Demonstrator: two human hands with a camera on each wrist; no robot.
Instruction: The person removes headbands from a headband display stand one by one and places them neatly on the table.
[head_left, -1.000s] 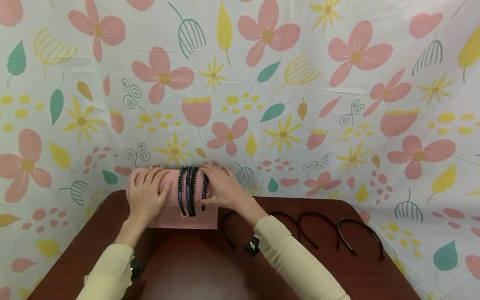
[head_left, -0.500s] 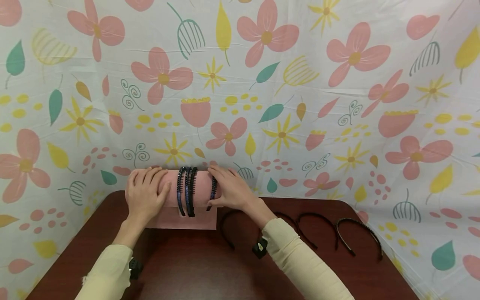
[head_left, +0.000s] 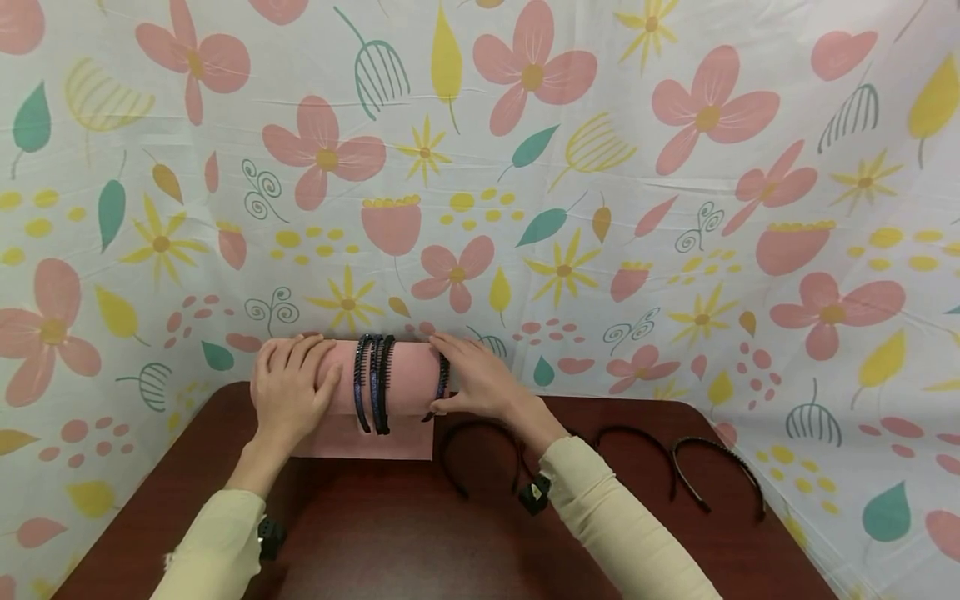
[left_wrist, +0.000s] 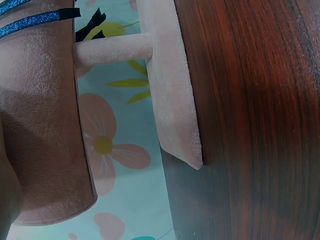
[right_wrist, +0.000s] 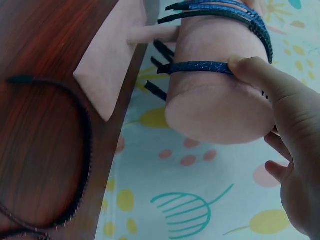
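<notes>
A pink plush headband stand (head_left: 411, 371) has a thick padded roll on a post above a flat base (head_left: 375, 446). Over the roll's left end lies my left hand (head_left: 288, 392), its fingers bent over the top and the thumb spread along the front. My right hand (head_left: 487, 383) pinches a blue glitter headband (right_wrist: 200, 67) at the roll's right end, thumb on the band's front. That band still loops round the roll, near its round end face. Further left, several dark and blue toothed headbands (head_left: 385, 392) sit close together on the roll.
Several dark headbands lie on the reddish-brown table (head_left: 390, 525) to the right, including a thin black one (head_left: 480, 422) and a studded one (head_left: 720, 444) near the right edge. A flower-printed cloth (head_left: 480, 167) hangs close behind the stand.
My right hand has slid the blue glitter headband rightward along the roll, away from the other bands, to its right end. The left hand stays in place on the roll.
</notes>
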